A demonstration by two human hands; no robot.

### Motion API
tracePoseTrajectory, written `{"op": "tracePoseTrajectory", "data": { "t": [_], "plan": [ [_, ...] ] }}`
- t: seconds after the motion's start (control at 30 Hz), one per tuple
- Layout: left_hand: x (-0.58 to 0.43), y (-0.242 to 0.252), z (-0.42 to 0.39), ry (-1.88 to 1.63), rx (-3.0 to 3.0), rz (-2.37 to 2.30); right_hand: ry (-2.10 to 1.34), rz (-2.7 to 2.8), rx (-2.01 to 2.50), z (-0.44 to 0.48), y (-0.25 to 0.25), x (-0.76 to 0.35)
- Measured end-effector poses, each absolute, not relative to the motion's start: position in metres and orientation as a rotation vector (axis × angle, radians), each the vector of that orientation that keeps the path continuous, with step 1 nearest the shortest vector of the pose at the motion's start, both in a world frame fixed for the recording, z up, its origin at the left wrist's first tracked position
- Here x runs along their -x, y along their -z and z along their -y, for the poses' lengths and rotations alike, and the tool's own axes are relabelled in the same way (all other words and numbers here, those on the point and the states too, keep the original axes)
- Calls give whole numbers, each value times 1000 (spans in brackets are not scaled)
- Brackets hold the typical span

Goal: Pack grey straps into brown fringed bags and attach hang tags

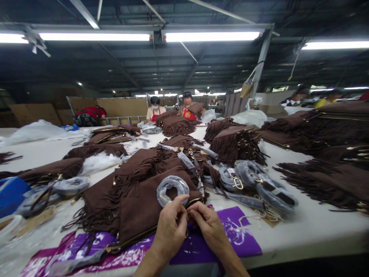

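Observation:
In front of me lies a brown fringed bag [144, 204], its gold zipper edge turned toward me. A coiled strap wrapped in clear plastic [161, 192] rests on the bag. My left hand [173, 223] is closed in a pinch at the bag's right end, just below the coil. Close beside it, my right hand [207, 223] pinches too, its thumb and fingertips together. Whatever small part is between the fingers is hidden; a bit of gold metal shows below them. Under the bag and hands is a purple plastic sheet [242, 234].
Brown fringed bags are stacked at the right [323, 181] and mid-table [236, 142]. More plastic-wrapped straps [248, 177] lie right of my hands. A blue bin [13, 194] stands at the left edge. Across the white table [311, 227] are people in red aprons [188, 114].

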State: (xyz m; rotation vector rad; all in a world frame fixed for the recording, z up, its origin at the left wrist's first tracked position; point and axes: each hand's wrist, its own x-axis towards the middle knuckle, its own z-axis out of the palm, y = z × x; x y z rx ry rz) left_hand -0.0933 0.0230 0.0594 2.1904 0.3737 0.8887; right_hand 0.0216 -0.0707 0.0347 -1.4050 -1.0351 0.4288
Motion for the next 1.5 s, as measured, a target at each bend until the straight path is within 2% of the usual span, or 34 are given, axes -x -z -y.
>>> {"op": "tracePoseTrajectory", "data": {
  "t": [0.43, 0.6, 0.7, 0.8, 0.93, 1.17, 1.3, 1.5],
  "plan": [
    [84, -42, -21, -988, -2199, -442, -187, 1187, 1580, 67, -31, -15],
    [92, -53, -26, -915, -2225, -319, -45, 1104, 1526, 69, -30, -15],
    [111, -64, -35, -939, -2301, -216, 78, 1008, 1585, 66, -43, -20],
    [137, -69, -44, -914, -2453, -303, 146, 1027, 1818, 52, -66, -22],
    [160, -69, -56, -672, -2753, -573, -29, 1118, 2049, 27, -95, -25],
    [156, -74, -78, -244, -3068, -596, -337, 1018, 1754, 50, -113, -58],
    [151, -92, -94, -436, -2949, -716, -750, 763, 1469, 92, -113, -65],
    [142, -117, -99, -720, -2837, -746, -965, 1208, 1593, 105, -117, -30]
  ]
}}
